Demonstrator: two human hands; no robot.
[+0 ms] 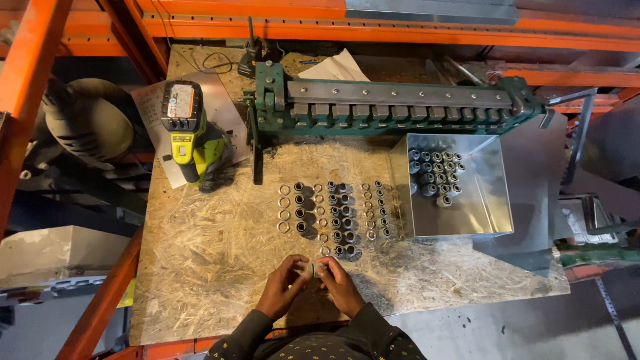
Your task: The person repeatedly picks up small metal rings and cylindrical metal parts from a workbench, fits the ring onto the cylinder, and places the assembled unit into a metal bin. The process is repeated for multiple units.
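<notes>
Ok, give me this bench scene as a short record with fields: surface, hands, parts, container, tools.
Surface: chipboard bench top between orange rack beams
Hands: left hand and right hand meet on a small metal fitting near the front edge
Parts: metal rings and fittings in rows mid-bench
Container: shiny metal tray at right, more fittings in its far corner
Tools: green bending brake at back; yellow-green cordless drill at left

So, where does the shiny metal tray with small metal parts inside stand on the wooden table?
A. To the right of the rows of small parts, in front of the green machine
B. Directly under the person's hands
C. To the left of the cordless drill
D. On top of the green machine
A: the metal tray sits right of the rows of small parts, just in front of the green machine.
</notes>
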